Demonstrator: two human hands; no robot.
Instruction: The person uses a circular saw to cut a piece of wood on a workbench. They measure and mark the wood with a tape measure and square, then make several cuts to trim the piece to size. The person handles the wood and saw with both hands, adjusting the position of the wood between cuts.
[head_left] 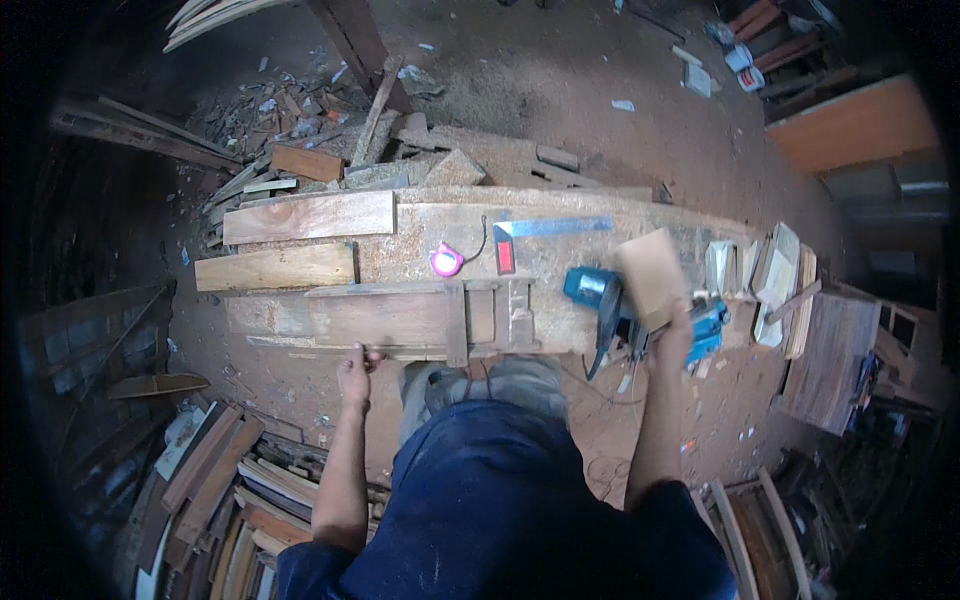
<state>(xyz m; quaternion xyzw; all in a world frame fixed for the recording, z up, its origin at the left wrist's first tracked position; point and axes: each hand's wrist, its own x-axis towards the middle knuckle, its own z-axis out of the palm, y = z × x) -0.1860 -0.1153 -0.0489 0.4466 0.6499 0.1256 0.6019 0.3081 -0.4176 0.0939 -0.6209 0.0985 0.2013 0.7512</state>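
Note:
Over the right part of the workbench, my right hand (674, 330) grips a short wooden board (648, 272) by its near end; both are smeared by motion. The board is raised and partly covers a teal circular saw or similar power tool (592, 288) lying beneath it. My left hand (356, 378) is at the bench's near edge, fingers loosely bent and apart, with nothing visible in it. Just beyond it lies a flat wooden panel (390, 318) with a crosswise strip (456, 325) at its right end.
Two planks (310, 218) lie at the bench's far left. A pink tape measure (446, 260) and a try square (505, 252) rest mid-bench. Wood offcuts (780, 275) stand at the right end. Scrap wood (306, 162) is heaped beyond the bench; stacked boards (215, 470) lean near my left.

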